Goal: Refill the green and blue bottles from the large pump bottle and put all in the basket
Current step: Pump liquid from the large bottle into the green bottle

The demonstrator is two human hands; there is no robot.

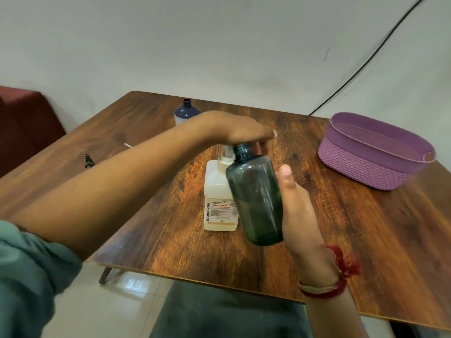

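Left sleeve [31, 269] nearest. Right hand [301, 211] gripped 1 green bottle [256, 198], tilted, mouth at pump spout. Left hand [234, 129] lay flat, fingers straight, on 1 pump bottle [217, 191], label "BIOCHEK CHG Handrub". 1 blue bottle [185, 113] uncapped behind. 1 basket [366, 167] right.

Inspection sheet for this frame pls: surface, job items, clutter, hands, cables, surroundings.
Surface: wooden table, no spill seen.
Job's things: green bottle uncapped, tilted, held off the table with its mouth at the pump spout; pump bottle upright mid-table; blue bottle uncapped, upright at the far edge; purple basket at right, no bottle in it.
Clutter: small dark nozzle cap at table left; thin pale stick beyond it, too small to identify.
Hands: left hand lies flat on the pump head; right hand grips the green bottle.
Cables: black cable runs down the wall.
Surroundings: red seat at left, tiled floor.
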